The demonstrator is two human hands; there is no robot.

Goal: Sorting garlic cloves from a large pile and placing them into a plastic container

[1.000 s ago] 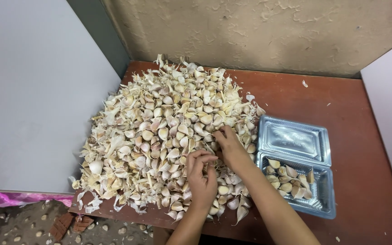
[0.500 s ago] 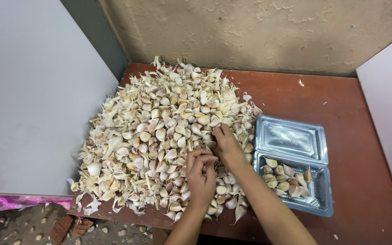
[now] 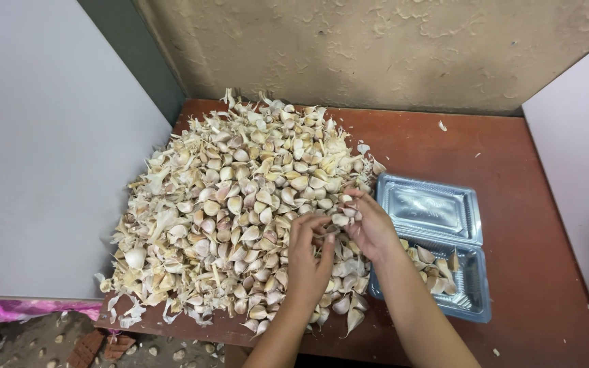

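On the red-brown table (image 3: 512, 177), set against a rough plaster wall (image 3: 376, 48), between pale side panels:

Item: heap of garlic cloves (image 3: 240, 204), unpeeled, papery skins mixed in. Covers the left and middle of the tabletop, spilling to the near edge. Loose skin flakes lie apart to the far right.

Item: clear plastic clamshell tray (image 3: 475, 310), lid folded open toward the far side, just right of the heap. The near half holds a small number of cloves; the lid half is bare.

Item: left hand (image 3: 308, 262), resting on the near right slope of the heap, fingers curled down and together, thumb tucked toward the other hand. Whether it grips a clove I cannot tell.

Item: right hand (image 3: 369, 228), between heap and tray, fingertips (image 3: 349, 204) pinched around a single clove (image 3: 340, 219) held just above the pile, touching the left hand's fingertips.

Handling note, as a judgement: both hands appear to be working one clove at the heap's edge. It would go best with the clove steadied by one hand while the other works the skin, keeping waste skins on the heap side, and with the short carry to the tray's near half made low, so nothing drops onto the lid.
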